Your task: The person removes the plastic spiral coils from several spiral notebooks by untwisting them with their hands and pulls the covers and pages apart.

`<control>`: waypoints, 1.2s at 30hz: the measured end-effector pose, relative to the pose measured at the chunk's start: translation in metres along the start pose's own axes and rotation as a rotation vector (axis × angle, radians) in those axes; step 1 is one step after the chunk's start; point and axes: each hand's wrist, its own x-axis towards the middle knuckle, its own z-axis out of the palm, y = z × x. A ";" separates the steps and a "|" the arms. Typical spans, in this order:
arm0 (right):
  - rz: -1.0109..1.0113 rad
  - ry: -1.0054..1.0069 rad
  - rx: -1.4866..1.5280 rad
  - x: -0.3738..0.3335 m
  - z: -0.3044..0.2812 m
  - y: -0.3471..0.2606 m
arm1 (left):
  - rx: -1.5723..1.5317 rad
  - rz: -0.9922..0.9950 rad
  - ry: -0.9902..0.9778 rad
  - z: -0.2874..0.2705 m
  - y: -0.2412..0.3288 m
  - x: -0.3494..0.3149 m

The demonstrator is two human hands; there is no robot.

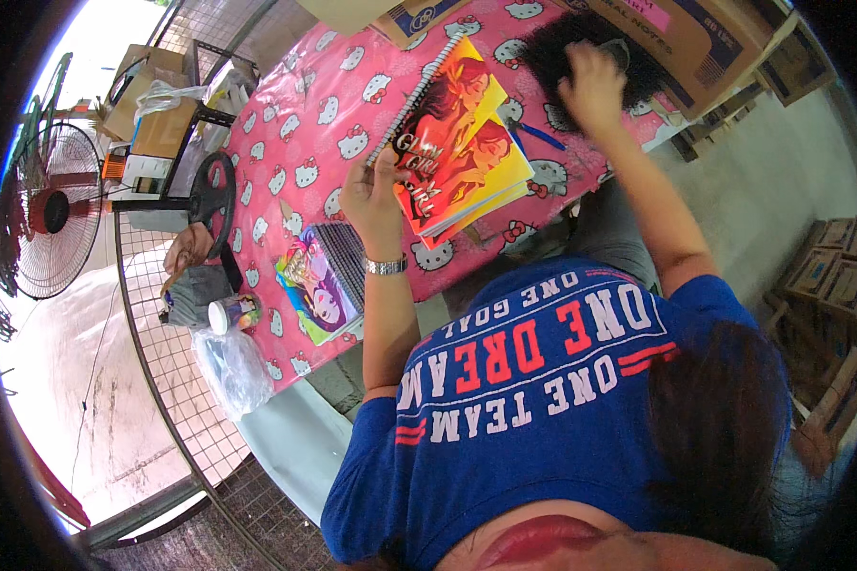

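My left hand [371, 195], with a metal watch at its wrist, grips the lower left edge of a spiral notebook [467, 90]. Its cover is red, orange and yellow with a drawn figure, and a pale coil runs along its left edge. Partly beneath it lies a matching booklet or stack of sheets [490, 176]. My right hand [592, 86] reaches over a heap of thin black pieces [548, 62] at the far right, fingers apart; what the fingertips touch is hidden. Between the booklet and that hand rests a slim blue tool or pen [541, 136].
A pink patterned cloth [286, 143] covers the table. Near its left edge lie a rainbow-coloured notebook [319, 285], a lidded jar [233, 314] and a clear plastic bag [229, 371]. Cardboard boxes [705, 48] stand at the far right; a fan [59, 211] stands left.
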 end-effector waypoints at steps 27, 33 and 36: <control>-0.308 -0.273 1.152 -0.031 -0.135 -0.142 | 0.056 0.134 0.231 0.017 0.003 -0.014; -0.529 -0.235 0.999 -0.021 -0.137 -0.157 | 0.196 0.142 0.226 0.008 -0.006 -0.017; -0.398 -0.535 1.119 -0.022 -0.137 -0.158 | 0.212 0.210 0.240 0.009 -0.007 -0.017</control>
